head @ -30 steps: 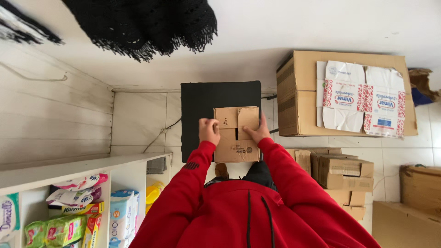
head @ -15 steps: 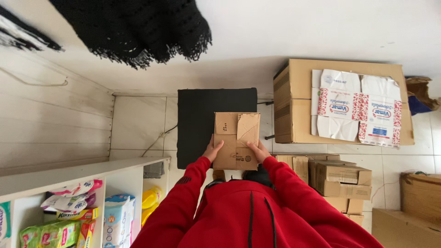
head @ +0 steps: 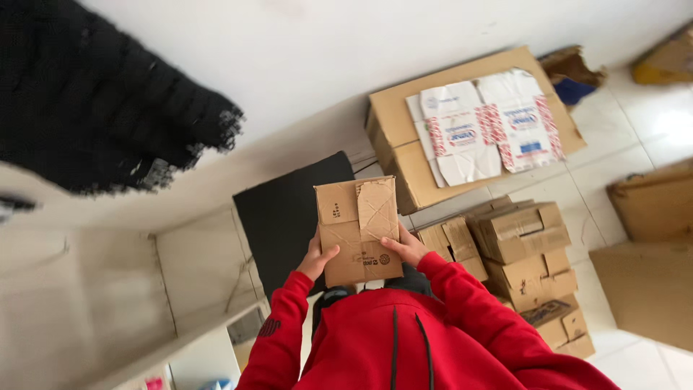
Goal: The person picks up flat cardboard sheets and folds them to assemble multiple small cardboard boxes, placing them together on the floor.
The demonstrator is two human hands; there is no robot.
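Observation:
I hold a small brown cardboard box (head: 359, 230) with taped, torn flaps in front of my chest, above the floor. My left hand (head: 316, 260) grips its left lower side, thumb on the top face. My right hand (head: 406, 247) grips its right lower side. Both arms wear red sleeves. A flat black mat or board (head: 285, 217) lies on the floor beyond the box.
A large brown carton (head: 404, 144) with flattened white printed packaging (head: 491, 123) on top stands at the right. Stacked small cardboard boxes (head: 527, 245) sit beside me. More cartons (head: 650, 238) lie at the far right. A black fringed cloth (head: 94, 101) hangs at the upper left.
The view has tilted and swung right; the shelf with packets at lower left has left the frame. The box stays in both hands, held a little nearer.

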